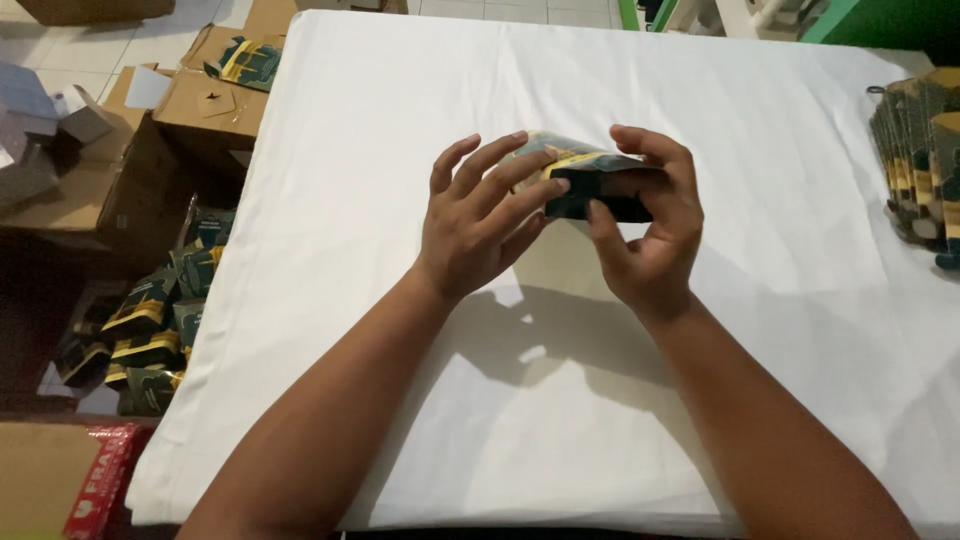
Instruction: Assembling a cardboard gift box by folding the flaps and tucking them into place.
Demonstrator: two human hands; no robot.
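Both my hands hold one small dark green and gold packet [590, 180] above the middle of a table covered in a white cloth [400, 110]. My left hand [480, 215] grips its left end, fingers spread over the top. At the packet's right end sits my right hand [650, 225], thumb underneath and fingers curled over the top edge. A black part of the packet shows between my hands. Most of the packet's face is hidden by my fingers.
A row of similar green and gold packets [925, 165] lies at the table's right edge. Left of the table, on the floor, stand open cardboard boxes [205, 105] and a heap of more packets [150, 325]. A red-edged carton [95, 480] sits at bottom left.
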